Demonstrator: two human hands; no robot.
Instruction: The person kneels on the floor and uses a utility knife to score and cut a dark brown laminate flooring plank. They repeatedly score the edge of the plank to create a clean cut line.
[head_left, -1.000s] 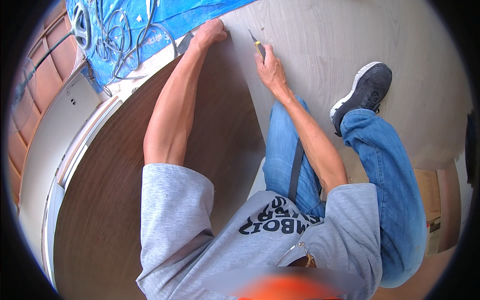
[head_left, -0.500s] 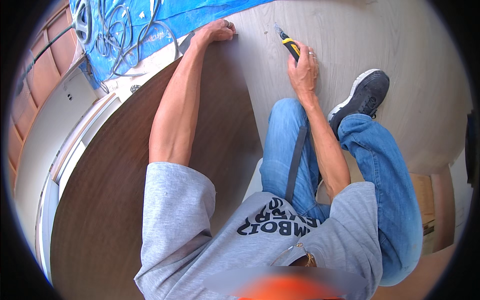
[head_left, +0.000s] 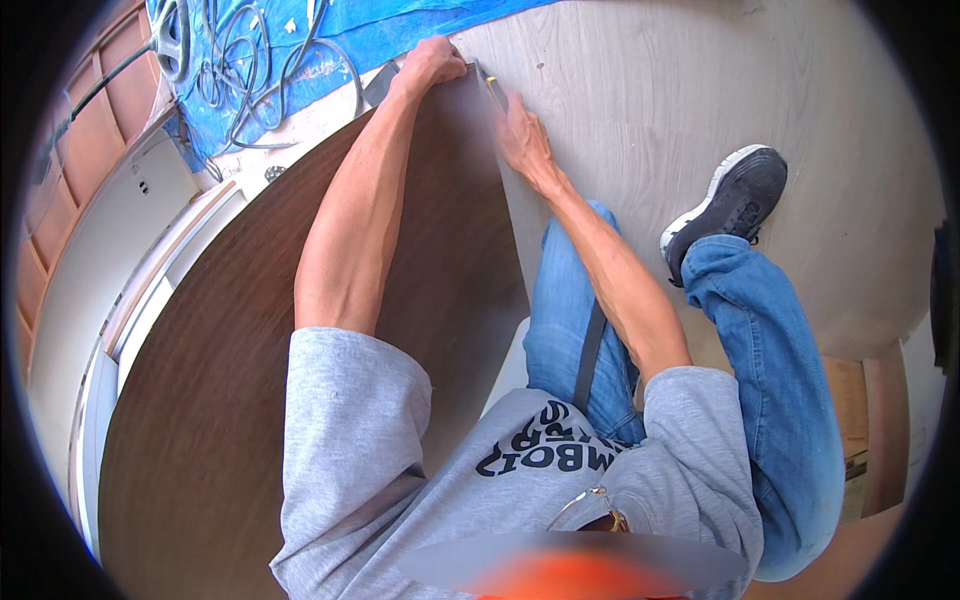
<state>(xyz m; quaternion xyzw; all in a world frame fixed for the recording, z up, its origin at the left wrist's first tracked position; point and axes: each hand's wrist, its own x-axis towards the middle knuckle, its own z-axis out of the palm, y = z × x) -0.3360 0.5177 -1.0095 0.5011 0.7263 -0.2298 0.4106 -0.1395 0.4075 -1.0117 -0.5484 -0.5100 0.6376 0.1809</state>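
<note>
A large dark brown wood-grain sheet (head_left: 330,260) stretches along my left side, its far end near the blue covering. At that far end my left hand (head_left: 435,65) is closed on the sheet's edge, fingers curled at the corner; the fingertips are partly hidden. My right hand (head_left: 522,135) grips a black-and-yellow utility knife (head_left: 492,86). The knife's tip is at the sheet's far right corner, close to my left fingers. Whether the blade touches the sheet I cannot tell. A small grey piece (head_left: 379,86) shows beside my left wrist.
Pale grey wood-grain flooring (head_left: 640,90) lies to the right, with my dark shoe (head_left: 735,200) on it. A blue plastic sheet (head_left: 390,25) carries a tangled grey cord (head_left: 262,75) at the far left. White wall trim (head_left: 150,320) runs along the left.
My right hand has moved left with the utility knife, from over the pale floor to the brown sheet's far corner. My left hand has stayed at the sheet's edge.
</note>
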